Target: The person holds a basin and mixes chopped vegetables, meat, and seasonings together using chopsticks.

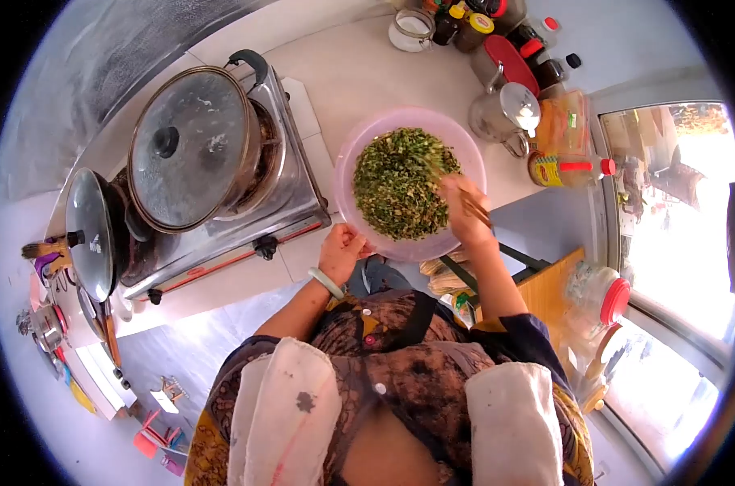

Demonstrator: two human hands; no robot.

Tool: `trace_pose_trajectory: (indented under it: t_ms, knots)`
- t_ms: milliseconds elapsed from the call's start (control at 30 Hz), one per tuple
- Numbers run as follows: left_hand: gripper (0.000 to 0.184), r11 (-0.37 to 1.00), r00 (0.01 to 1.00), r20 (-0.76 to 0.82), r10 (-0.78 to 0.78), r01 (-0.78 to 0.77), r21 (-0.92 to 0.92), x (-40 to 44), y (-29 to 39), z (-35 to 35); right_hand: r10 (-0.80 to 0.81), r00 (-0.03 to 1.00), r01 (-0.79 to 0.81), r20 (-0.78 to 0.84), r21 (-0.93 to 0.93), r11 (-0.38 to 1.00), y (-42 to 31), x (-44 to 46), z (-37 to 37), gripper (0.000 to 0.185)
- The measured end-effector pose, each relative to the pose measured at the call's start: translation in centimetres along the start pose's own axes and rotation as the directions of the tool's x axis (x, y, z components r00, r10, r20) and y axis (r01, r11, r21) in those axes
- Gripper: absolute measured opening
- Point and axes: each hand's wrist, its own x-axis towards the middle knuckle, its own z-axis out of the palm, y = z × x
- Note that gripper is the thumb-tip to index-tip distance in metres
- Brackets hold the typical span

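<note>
A pink plastic bowl [348,212] stands on the counter, filled with chopped green filling [400,182]. My left hand [342,253], below a pale bangle [325,283], grips the bowl's near-left rim, fingers closed on it. Over the right part of the bowl, my right hand [466,212] is closed around wooden chopsticks [474,202]. Their tips reach into the greens and are blurred there.
Left of the bowl, a gas stove [299,190] carries a large lidded pot [191,150]; a second lidded pan [92,235] is farther left. A metal kettle [497,113], an oil bottle [566,169] and several seasoning jars stand at the right and back.
</note>
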Motion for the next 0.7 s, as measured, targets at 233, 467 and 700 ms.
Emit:
trace_pose_trajectory:
  t_ms: [233, 467, 700]
  knots:
    - [0.013, 0.998, 1.000, 0.005, 0.013, -0.013, 0.054, 0.3, -0.3, 0.0, 0.039, 0.979, -0.051, -0.201, -0.055, 0.997, 3.9, -0.3, -2.9, 0.026]
    - [0.015, 0.999, 0.999, -0.026, -0.020, 0.019, -0.026, 0.1, -0.5, 0.4, 0.240, 0.970, -0.233, 0.040, 0.430, 0.872, 3.7, 4.4, 1.9, 0.026]
    - [0.018, 0.998, 0.999, -0.034, -0.004, 0.002, -0.058, -0.1, -0.4, 0.8, 0.110, 0.988, -0.138, 0.105, 0.322, 0.937, 0.7, 3.8, -3.1, 0.026]
